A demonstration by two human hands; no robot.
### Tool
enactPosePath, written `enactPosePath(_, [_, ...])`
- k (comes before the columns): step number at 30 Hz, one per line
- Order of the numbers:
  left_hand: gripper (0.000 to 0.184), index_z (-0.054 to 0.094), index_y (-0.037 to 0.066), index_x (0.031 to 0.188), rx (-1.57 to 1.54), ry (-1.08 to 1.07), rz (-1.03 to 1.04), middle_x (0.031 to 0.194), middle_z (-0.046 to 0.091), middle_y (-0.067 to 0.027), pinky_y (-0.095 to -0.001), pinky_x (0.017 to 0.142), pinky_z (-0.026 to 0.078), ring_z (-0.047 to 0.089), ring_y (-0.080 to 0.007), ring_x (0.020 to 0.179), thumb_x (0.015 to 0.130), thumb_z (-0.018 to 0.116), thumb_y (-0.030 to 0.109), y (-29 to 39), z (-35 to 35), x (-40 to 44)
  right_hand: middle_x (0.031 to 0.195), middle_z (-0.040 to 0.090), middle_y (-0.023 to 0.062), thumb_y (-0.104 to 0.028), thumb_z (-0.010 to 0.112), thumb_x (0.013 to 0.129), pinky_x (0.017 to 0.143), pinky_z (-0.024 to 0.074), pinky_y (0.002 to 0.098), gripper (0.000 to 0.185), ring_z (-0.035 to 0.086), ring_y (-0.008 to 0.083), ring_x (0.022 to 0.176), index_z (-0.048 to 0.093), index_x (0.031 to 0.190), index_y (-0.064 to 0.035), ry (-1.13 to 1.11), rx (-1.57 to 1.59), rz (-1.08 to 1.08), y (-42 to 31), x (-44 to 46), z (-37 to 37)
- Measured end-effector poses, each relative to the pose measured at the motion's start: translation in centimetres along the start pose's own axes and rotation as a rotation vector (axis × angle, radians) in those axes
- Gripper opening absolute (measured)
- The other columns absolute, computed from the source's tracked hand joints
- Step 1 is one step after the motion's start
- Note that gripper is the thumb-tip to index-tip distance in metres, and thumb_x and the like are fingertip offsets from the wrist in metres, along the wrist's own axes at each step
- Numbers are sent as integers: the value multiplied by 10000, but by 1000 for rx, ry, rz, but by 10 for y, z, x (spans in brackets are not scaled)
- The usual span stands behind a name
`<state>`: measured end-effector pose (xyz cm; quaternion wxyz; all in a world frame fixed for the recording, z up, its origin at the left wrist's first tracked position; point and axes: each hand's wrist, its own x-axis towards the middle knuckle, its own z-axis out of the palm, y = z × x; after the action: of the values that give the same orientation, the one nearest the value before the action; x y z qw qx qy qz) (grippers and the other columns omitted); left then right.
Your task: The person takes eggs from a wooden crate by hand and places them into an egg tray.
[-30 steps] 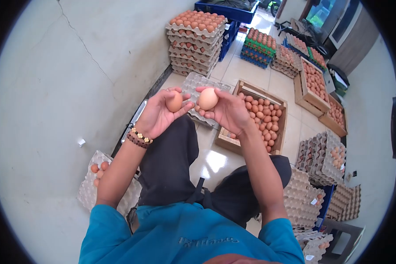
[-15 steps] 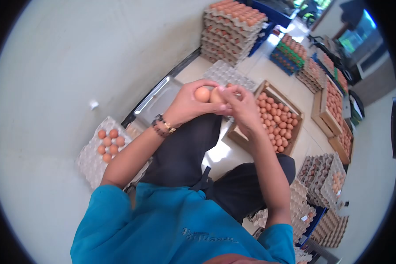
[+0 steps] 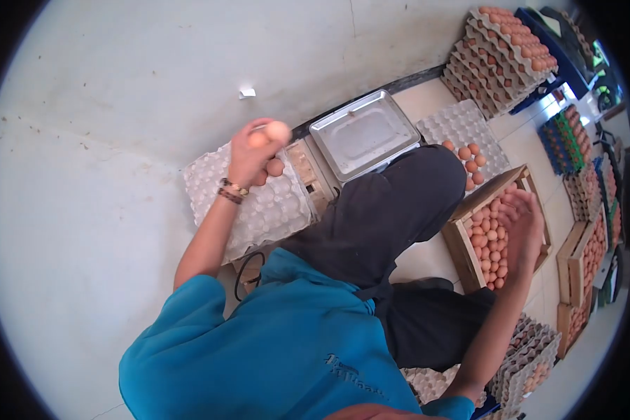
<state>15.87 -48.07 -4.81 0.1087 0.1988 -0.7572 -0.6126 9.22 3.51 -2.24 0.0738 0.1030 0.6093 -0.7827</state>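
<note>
Left hand (image 3: 246,155) curled around two eggs (image 3: 278,131), the outer one blurred, above a cardboard tray (image 3: 259,220). At least two tray eggs (image 3: 274,166) sit just below the hand, near the tray corner between wall (image 3: 126,105) and scale (image 3: 364,133) (one partly hidden). Right hand (image 3: 525,222) is over the wooden crate (image 3: 460,253), toward its right edge, fingers loosely spread; contact with the crate eggs (image 3: 492,245) cannot be told. Second tray (image 3: 449,124), beyond the scale, carries a cluster of eggs (image 3: 474,149) along its crate-side edge.
</note>
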Motion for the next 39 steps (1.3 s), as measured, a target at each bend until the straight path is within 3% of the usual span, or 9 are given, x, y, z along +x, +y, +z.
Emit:
enactPosePath(4, [406,583,16,1115,211,111,46,996,690,-118,-288,743,583,677,-168,877,764,784,45,-35,-44,27,1077,647,74,-336,448,1049,909,501,294,373,632,162,968,559,1226,-26,26,177,-92,-6,6,-42])
enactPosePath(11, [297,644,38,968,665,-66,-11,815,703,-91,-318,639,564,678,-162,716,744,815,131,-52,-61,78,1125,626,79,-341,454,1050,920,505,292,409,621,168,1001,537,1275,-10,7,188,-142,0,9,-66])
enactPosePath(17, [286,690,0,958,735,-203,-37,754,706,-89,-323,591,565,671,-145,621,751,815,152,-41,-65,83,1121,626,76,-345,454,1051,921,505,290,416,619,167,1002,535,1279,-7,40,199,-124,-1,11,-71])
enactPosePath(20, [235,700,-5,930,580,-114,-25,734,691,-75,-305,553,542,648,-148,590,801,779,174,-38,-67,74,1123,625,75,-345,454,1051,932,504,299,414,619,173,1002,536,1277,-9,38,218,-112,0,11,-72])
enactPosePath(23, [267,669,13,1068,249,150,-139,785,659,-53,-281,586,508,605,-134,627,894,671,215,-58,-94,81,1125,630,77,-342,453,1051,952,497,308,414,620,179,1010,534,1283,-10,72,230,-118,-1,5,-71])
enactPosePath(27, [465,452,65,1384,-446,62,-297,1046,637,-62,-244,731,474,601,-135,863,1007,484,335,-76,-132,65,1085,656,63,-344,450,1049,889,494,286,373,631,144,963,563,1230,-38,142,235,-99,-6,-5,-61])
enactPosePath(33, [383,542,16,1290,284,106,103,1139,646,-72,-301,919,497,611,-166,1055,981,613,231,-106,-130,38,1082,661,61,-338,458,1049,881,494,286,367,631,144,958,570,1220,-33,135,261,-97,2,-3,-78])
enactPosePath(36, [342,581,-5,1228,441,102,261,1183,645,-91,-325,987,479,597,-177,1136,954,665,180,-111,-121,29,1079,662,62,-337,462,1048,883,495,288,366,631,149,953,573,1213,-30,123,257,-97,3,-4,-78])
enactPosePath(39, [277,589,-8,1196,466,97,180,1192,646,-100,-324,998,466,591,-179,1156,969,630,145,-122,-120,22,1078,659,69,-340,461,1048,898,494,295,373,630,161,959,574,1210,-23,109,258,-108,4,-5,-81])
